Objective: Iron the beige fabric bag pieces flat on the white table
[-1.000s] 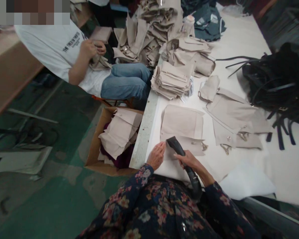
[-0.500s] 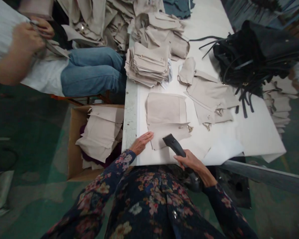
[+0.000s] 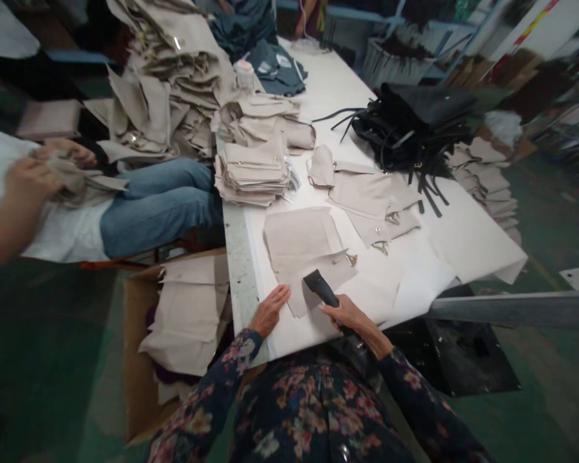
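My left hand [image 3: 271, 310] lies flat with its fingers stretched out, touching the left edge of a beige fabric piece [image 3: 300, 297]. That piece is the near flap of a flat beige bag panel [image 3: 302, 238], with a metal clasp [image 3: 351, 258] at its right side. My right hand [image 3: 348, 314] is wrapped round a black hand-held blower [image 3: 327, 294] with a wide flat nozzle. Its nozzle hangs over the flap, pointing away from me to the left. The blower's rear end is partly hidden by my hand.
A stack of beige panels [image 3: 253, 173] stands beyond the work. More beige parts [image 3: 367, 196] lie to the right, with black bags [image 3: 410, 128] behind them. A cardboard box [image 3: 135, 360] of beige pieces stands left of the table [image 3: 241, 270]. A seated co-worker's jeans [image 3: 166, 199] are close by.
My view has tilted up and shifted, showing more of the far table. The blower's nozzle is now nearer my left hand, which still rests at the flap's edge.
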Demonstrator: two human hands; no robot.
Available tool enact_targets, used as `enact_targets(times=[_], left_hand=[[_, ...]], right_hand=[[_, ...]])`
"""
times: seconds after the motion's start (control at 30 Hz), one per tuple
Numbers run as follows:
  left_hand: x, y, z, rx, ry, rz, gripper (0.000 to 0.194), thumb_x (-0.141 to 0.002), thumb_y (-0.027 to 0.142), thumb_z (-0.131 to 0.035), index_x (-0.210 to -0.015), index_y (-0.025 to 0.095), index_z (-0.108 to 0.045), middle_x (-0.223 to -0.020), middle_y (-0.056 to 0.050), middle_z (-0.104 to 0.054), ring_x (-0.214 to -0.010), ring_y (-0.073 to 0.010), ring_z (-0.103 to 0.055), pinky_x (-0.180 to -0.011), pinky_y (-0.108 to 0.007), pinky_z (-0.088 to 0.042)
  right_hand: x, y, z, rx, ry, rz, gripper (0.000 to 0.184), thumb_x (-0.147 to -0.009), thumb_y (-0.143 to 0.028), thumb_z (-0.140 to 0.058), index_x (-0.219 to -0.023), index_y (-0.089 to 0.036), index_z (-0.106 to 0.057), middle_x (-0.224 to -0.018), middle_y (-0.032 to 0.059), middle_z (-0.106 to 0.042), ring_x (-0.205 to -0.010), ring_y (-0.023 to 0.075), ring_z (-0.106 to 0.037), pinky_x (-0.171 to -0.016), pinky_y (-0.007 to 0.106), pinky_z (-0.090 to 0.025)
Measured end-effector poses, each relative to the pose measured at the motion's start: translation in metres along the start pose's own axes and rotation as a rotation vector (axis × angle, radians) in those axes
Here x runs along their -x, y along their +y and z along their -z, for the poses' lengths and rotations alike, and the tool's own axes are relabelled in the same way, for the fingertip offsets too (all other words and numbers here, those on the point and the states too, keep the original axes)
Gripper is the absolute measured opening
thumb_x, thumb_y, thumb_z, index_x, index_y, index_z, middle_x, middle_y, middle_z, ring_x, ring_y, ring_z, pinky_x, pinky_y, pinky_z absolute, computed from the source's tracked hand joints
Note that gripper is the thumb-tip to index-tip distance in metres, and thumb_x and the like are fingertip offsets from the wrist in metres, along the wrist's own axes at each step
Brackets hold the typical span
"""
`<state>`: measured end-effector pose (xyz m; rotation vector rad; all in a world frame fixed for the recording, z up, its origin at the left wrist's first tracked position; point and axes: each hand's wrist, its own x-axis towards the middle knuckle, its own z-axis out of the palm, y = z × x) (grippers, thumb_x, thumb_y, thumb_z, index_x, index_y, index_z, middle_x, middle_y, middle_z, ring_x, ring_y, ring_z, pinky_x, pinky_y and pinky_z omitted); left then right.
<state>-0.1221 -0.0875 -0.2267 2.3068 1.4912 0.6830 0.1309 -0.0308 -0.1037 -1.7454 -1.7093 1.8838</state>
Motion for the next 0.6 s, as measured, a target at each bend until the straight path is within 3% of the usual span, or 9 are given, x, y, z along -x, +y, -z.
enact_targets(times=[0.2,0.37,0.47,0.6], left_hand=[[-0.023,0.010,0.024,-0.108,-0.096,0.016,0.044,-0.083,0.001,-0.038,-0.114,0.015,-0.064,-0.123,-0.009,-0.064,-0.119,-0.0204,-0.054,-0.103,-0.037,-0.047],[-0.056,0.018,0.044,-0.148,-0.282,0.217,0.028,-0.087,0.007,-0.042,-0.090,0.018,-0.068,-0.097,-0.007,-0.068,-0.097,-0.0188,-0.063,-0.084,-0.029,-0.050],[-0.079,0.011,0.047,-0.201,-0.276,0.357,0.027,-0.088,0.009,-0.042,-0.093,0.019,-0.067,-0.093,-0.006,-0.068,-0.092,-0.0185,-0.064,-0.083,-0.028,-0.049],[-0.119,-0.008,0.048,-0.270,-0.234,0.405,0.033,-0.093,0.014,-0.034,-0.099,0.013,-0.066,-0.094,-0.013,-0.068,-0.091,-0.0245,-0.065,-0.082,-0.037,-0.049]], right_hand=[[0.025,0.012,0.034,-0.025,0.021,0.016,0.031,-0.079,-0.039,-0.060,-0.061,-0.019,-0.046,-0.041,-0.0028,-0.050,-0.032,0.0115,-0.046,-0.031,0.021,-0.036],[0.041,0.029,0.053,-0.092,0.034,-0.016,0.032,-0.078,-0.045,-0.059,-0.064,-0.020,-0.044,-0.040,-0.0034,-0.050,-0.032,0.0111,-0.043,-0.033,0.021,-0.035],[0.050,0.034,0.065,-0.169,0.009,-0.015,0.034,-0.077,-0.048,-0.061,-0.067,-0.020,-0.045,-0.042,-0.0028,-0.051,-0.033,0.0108,-0.043,-0.034,0.021,-0.035],[0.060,0.038,0.081,-0.302,-0.035,-0.017,0.037,-0.077,-0.050,-0.061,-0.066,-0.018,-0.048,-0.044,-0.0024,-0.052,-0.034,0.0098,-0.044,-0.036,0.021,-0.037]])
